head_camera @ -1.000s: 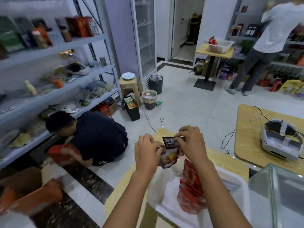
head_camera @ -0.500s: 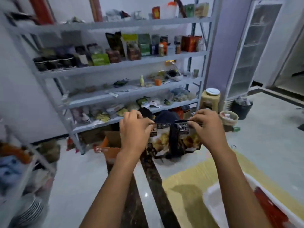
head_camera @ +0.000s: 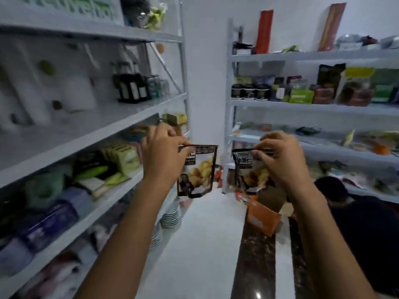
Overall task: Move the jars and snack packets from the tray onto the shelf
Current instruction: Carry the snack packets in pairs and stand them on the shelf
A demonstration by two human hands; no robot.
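I hold two dark snack packets with a yellow food picture by their top edges, in the air between two shelf units. My left hand [head_camera: 164, 152] pinches the left snack packet [head_camera: 199, 171], which hangs upright. A second, like packet, the right snack packet [head_camera: 248, 171], hangs from my right hand [head_camera: 282, 158], partly hidden behind its fingers. The packets hang apart, a small gap between them. The grey shelf unit on the left [head_camera: 129, 114] runs close beside my left arm. The tray is out of view.
A second grey shelf unit [head_camera: 302, 104] on the right carries jars, boxes and packets. A person in dark clothes [head_camera: 356, 216] crouches low at the right. An orange box [head_camera: 262, 219] lies on the floor ahead. Stacked plates [head_camera: 170, 216] sit by the left shelf's base.
My view has swung left from the table and tray to the corner between the shelves. The two packets, held together before, are now pulled apart, one in each hand.
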